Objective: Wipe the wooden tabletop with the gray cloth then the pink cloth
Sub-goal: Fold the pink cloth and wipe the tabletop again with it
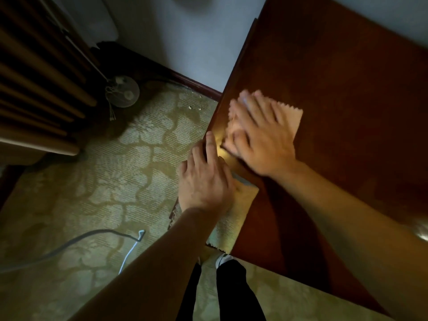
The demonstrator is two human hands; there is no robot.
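Pink cloth (pixel 292 120) lies flat on the dark wooden table (pixel 347 89), close to the table's left edge. It has a zigzag edge along its far side. The right hand (pixel 259 137) lies on top of the cloth with its fingers straight and spread out, pressing down on it. The hand looks a bit blurry. Most of the cloth is hidden under the hand, and only one corner and the far edge stick out.

The left hand (pixel 205 179) is near the right hand, at the edge of the table. Its fingers are straight and loose, and they point along the edge. One finger touches the rim of the table. The hand holds nothing. A small bit of something gray (pixel 240 179) peeks out just beside the left hand, on the table edge. It is too small to tell what it is.

Both bare arms reach in from the bottom of the view. A bright yellow glow sits on the table edge between the two hands.

Under the table edge is a pale green carpet (pixel 104 181) with a leafy pattern. A gray cable (pixel 69 242) and a thin white cable (pixel 130 251) lie on the carpet at the left. A round fan base (pixel 122 91) stands on the floor in the far corner, next to a brown ribbed radiator (pixel 34 77). The person's black trouser legs (pixel 231 293) and a white shoe (pixel 223 259) show at the bottom.
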